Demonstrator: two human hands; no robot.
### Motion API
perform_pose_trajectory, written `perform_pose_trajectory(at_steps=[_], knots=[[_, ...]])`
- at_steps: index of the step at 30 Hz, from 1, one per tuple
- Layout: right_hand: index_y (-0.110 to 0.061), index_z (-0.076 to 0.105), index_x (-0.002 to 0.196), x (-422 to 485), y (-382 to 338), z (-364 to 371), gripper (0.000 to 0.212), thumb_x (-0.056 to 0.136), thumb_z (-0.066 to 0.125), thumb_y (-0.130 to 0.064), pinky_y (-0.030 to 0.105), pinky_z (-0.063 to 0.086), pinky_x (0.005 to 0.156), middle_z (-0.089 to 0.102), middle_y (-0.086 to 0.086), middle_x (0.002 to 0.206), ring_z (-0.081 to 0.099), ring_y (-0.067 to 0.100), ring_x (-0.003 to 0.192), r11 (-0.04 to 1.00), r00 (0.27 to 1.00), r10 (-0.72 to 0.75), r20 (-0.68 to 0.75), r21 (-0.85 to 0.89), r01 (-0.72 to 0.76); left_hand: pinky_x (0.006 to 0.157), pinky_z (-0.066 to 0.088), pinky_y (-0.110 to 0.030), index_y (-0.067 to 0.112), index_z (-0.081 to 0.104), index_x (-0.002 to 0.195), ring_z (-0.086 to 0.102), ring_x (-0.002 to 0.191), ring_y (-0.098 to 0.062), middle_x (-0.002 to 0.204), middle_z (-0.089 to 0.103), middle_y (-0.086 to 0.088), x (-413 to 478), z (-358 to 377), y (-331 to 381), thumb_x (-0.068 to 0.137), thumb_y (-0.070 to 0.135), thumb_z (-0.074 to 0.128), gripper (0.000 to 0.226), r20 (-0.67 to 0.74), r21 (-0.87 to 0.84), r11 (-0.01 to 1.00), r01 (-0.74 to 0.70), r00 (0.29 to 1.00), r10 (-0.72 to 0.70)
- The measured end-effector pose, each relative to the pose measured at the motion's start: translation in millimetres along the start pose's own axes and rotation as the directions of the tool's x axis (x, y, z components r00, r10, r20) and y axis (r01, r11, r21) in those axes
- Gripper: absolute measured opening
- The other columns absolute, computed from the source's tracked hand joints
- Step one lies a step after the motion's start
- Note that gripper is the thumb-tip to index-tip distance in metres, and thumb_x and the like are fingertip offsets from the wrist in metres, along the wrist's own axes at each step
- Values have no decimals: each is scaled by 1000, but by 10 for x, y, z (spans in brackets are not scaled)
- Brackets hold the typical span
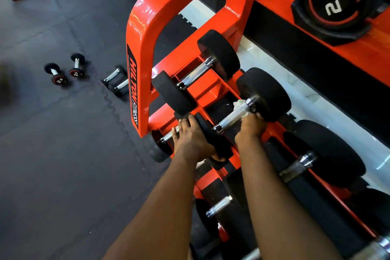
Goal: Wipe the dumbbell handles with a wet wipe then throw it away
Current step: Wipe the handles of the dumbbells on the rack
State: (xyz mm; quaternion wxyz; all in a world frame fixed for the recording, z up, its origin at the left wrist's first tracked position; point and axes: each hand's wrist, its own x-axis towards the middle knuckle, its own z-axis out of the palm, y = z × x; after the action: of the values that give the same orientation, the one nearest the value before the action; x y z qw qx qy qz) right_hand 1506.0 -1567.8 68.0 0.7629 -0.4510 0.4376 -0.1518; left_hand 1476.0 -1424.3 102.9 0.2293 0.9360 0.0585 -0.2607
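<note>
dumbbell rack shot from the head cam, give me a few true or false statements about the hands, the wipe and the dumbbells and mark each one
1. The right hand presses a white wet wipe on a knurled dumbbell handle. True.
2. The left hand holds the wipe. False: it rests on that dumbbell's near black head.
3. The rack is blue. False: it is orange-red.
4. Small dumbbells lie on the dark floor mat. True.
5. The wipe is already thrown away. False: it is at the handle.
</note>
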Motion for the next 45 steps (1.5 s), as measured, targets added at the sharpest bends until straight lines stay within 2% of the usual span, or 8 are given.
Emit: perform_pose_trajectory(at_steps=[4, 8, 16, 25, 31, 37, 41, 45], knots=[[-3, 70, 86, -23, 191, -212, 28, 84, 43, 3, 10, 45, 56, 72, 8, 85, 61, 7, 66, 926, 960, 100, 263, -377, 6, 124, -8, -48, 10, -2, 159, 0, 156, -28, 165, 12, -11, -7, -20, 21, 46, 48, 98, 156, -1, -5, 1000, -1, 1000, 1], [-13, 59, 66, 22, 457, -305, 27, 90, 53, -2, 25, 44, 59, 62, 3, 65, 54, 16, 59, 792, 947, 215, 237, -610, -27, 125, -8, -48, 11, -4, 159, 0, 155, -27, 165, 10, -11, -43, -42, 42, 48, 48, 98, 155, 13, 3, 1000, 11, 1000, -11], [-7, 72, 90, -19, 553, -283, 20, 80, 59, 4, 36, 56, 74, 71, 11, 85, 64, 22, 74, 773, 966, 167, 199, -634, -4, 124, -9, -47, 10, -7, 159, -2, 155, -27, 166, 8, -11, -25, -24, 39, 51, 51, 96, 155, 13, 25, 1000, 1, 1000, -1], [-12, 72, 76, 159, 724, -293, 12, 69, 63, -7, 41, 60, 77, 72, 5, 77, 69, 22, 73, 816, 964, 160, 211, -578, -9, 126, -4, -47, 11, 3, 158, 5, 154, -26, 161, 17, -10, -23, -6, 21, 45, 51, 98, 153, -35, -25, 999, -32, 999, 31], [-2, 74, 93, -200, 433, -447, 10, 86, 67, -3, 16, 47, 54, 67, 4, 73, 57, 13, 62, 822, 981, 86, 171, -569, 28, 125, 17, -44, 6, 8, 156, 13, 153, -31, 162, 16, -15, -45, 59, -85, 42, 55, 98, 153, -23, -70, 990, -125, 992, 124], [-9, 76, 90, -354, 14, -149, 14, 86, 75, -23, 33, 58, 65, 76, 10, 88, 74, 20, 80, 920, 940, 39, 338, -379, 98, 93, 48, -39, 10, 58, 124, 57, 117, -27, 124, 60, -9, 152, -300, -342, 78, 67, 73, 74, -298, -189, 936, -297, 926, 233], [-17, 73, 94, -315, -10, 187, 17, 92, 63, -3, 35, 59, 67, 75, 10, 98, 73, 20, 84, 797, 897, -165, 411, -481, 367, 95, 41, -39, 11, 58, 122, 48, 117, -30, 120, 54, -9, 440, -705, -425, 73, 49, 85, 67, -533, -82, 932, -353, 805, 258], [-10, 76, 106, -316, -47, 568, 30, 85, 61, 4, 17, 49, 84, 75, 4, 102, 67, 11, 93, 413, 716, -368, 594, -585, 698, 114, 34, -43, 10, 39, 145, 34, 136, -32, 145, 42, -11, 791, -875, -514, 56, 56, 91, 112, -469, 15, 957, -289, 843, 262]])
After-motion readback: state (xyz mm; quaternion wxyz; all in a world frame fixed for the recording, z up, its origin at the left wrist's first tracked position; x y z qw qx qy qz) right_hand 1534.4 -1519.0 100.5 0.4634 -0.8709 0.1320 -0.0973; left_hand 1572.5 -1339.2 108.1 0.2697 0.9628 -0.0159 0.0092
